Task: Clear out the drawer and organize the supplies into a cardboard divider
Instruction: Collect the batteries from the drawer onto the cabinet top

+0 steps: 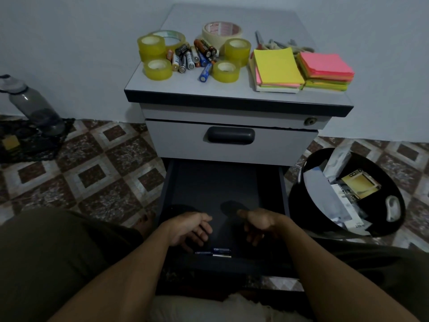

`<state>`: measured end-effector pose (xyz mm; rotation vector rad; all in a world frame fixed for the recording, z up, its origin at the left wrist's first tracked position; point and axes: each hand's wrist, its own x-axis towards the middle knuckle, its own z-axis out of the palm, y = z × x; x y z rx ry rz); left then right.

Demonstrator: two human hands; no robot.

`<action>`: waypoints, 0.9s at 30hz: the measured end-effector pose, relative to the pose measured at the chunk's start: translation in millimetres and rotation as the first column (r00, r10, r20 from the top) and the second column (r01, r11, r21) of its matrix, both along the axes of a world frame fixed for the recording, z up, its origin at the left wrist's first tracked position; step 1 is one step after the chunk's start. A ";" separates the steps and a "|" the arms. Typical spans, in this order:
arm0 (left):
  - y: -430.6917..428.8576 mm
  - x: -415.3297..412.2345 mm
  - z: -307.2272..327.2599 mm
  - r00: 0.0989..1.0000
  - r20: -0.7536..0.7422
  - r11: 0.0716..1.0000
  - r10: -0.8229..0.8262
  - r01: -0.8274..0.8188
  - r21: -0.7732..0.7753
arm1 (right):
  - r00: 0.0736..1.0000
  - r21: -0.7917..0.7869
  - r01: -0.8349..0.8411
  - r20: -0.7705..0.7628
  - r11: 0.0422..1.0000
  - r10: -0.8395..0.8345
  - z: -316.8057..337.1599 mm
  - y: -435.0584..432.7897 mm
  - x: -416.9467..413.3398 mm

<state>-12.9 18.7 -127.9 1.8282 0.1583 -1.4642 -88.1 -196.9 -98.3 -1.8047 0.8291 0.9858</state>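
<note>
The dark lower drawer (pixel 216 182) of a grey cabinet stands pulled out toward me. A few batteries (pixel 220 252) lie at its near edge. My left hand (pixel 189 230) and my right hand (pixel 260 225) hover inside the drawer just above them, fingers loosely curled and holding nothing. On the cabinet top (pixel 232 89) sit yellow tape rolls (pixel 157 69), a cream tape roll (pixel 222 31), a heap of batteries (pixel 192 57), sticky-note stacks (pixel 277 69) and pens (pixel 278 44).
A black round bin (pixel 348 194) with paper and packaging stands right of the drawer. A grey water bottle (pixel 32 105) lies on a dark mesh bag at the far left. The floor is patterned tile. The upper drawer (pixel 229 138) is closed.
</note>
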 end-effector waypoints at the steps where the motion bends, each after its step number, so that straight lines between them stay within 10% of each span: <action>1: 0.2 0.0 -0.6 1.000 -0.005 1.000 0.021 -0.021 -0.015 | 0.997 0.036 0.066 0.042 0.997 -0.068 -1.0 -1.7 -0.3; 14: -9.5 -10.4 -6.1 1.000 -0.008 1.000 0.012 -0.012 -0.026 | 0.995 0.065 -0.018 -0.092 0.998 0.024 -13.1 11.1 -15.8; 27: -11.5 -8.3 -2.2 0.948 -0.169 0.938 0.271 -0.299 -0.176 | 0.943 0.295 0.299 0.052 0.907 -0.328 -22.1 14.2 -21.2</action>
